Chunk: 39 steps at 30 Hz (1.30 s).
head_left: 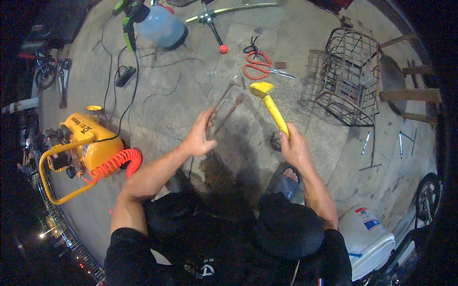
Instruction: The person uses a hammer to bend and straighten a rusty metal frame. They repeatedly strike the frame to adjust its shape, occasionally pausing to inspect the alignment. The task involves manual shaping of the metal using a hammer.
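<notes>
My left hand [198,133] is closed round a narrow, rusty metal tool [226,113], whose two arms spread in a V. Whether the arms are joined inside my fingers is hidden. In my right hand [293,145] is the handle of a yellow hammer [274,112]; its broad head points away from me. The two tools are apart, held above the concrete floor. Beyond the hammer's head lie red-handled scissors [260,66], slightly open, with a small dark flat piece [280,65] beside them.
An orange air compressor [100,148] with a red coiled hose [116,161] stands at left. A translucent sprayer tank [162,28] and loose cables are at the far side. At right are a wire basket [346,81], wrenches [366,142] and a white bucket [365,238].
</notes>
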Motion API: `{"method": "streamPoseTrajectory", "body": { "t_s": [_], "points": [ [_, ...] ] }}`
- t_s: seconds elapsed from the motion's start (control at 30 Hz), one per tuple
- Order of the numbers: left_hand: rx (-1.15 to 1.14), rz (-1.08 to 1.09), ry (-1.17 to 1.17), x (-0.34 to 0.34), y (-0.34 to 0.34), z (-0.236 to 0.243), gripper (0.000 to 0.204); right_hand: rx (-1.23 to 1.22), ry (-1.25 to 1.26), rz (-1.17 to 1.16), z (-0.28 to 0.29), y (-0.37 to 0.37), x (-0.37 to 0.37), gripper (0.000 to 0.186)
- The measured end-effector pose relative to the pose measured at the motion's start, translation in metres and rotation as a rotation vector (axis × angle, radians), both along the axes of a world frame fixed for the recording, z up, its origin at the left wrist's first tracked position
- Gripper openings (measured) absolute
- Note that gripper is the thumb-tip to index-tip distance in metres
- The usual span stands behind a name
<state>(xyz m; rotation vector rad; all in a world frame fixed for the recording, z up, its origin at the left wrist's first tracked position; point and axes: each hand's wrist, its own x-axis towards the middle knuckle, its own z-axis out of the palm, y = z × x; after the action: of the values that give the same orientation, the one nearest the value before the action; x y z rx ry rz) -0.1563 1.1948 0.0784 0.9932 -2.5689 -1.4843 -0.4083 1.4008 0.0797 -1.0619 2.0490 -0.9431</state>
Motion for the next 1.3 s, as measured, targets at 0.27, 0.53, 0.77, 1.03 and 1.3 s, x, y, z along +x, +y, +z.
{"method": "streamPoseTrajectory", "body": {
  "t_s": [0.27,0.53,0.77,1.03,1.3],
  "points": [
    [-0.355,-0.064,-0.183,-0.009,0.008,0.022,0.109,-0.079,-0.21,-0.171,-0.029,0.033,0.009,0.018],
    [-0.625,-0.203,-0.046,-0.016,0.008,0.026,0.113,-0.033,-0.393,-0.223,-0.046,0.049,0.003,0.023],
    [-0.778,-0.252,0.105,-0.017,0.007,0.019,0.11,0.01,-0.504,-0.27,-0.027,0.048,0.0,0.025],
    [-0.89,-0.271,0.129,-0.02,0.01,0.013,0.107,0.078,-0.653,-0.277,-0.003,0.037,-0.004,0.025],
    [-0.899,-0.287,0.23,-0.029,0.016,0.006,0.103,-0.223,-0.833,-0.245,0.004,0.014,-0.004,0.04]
  ]
}}
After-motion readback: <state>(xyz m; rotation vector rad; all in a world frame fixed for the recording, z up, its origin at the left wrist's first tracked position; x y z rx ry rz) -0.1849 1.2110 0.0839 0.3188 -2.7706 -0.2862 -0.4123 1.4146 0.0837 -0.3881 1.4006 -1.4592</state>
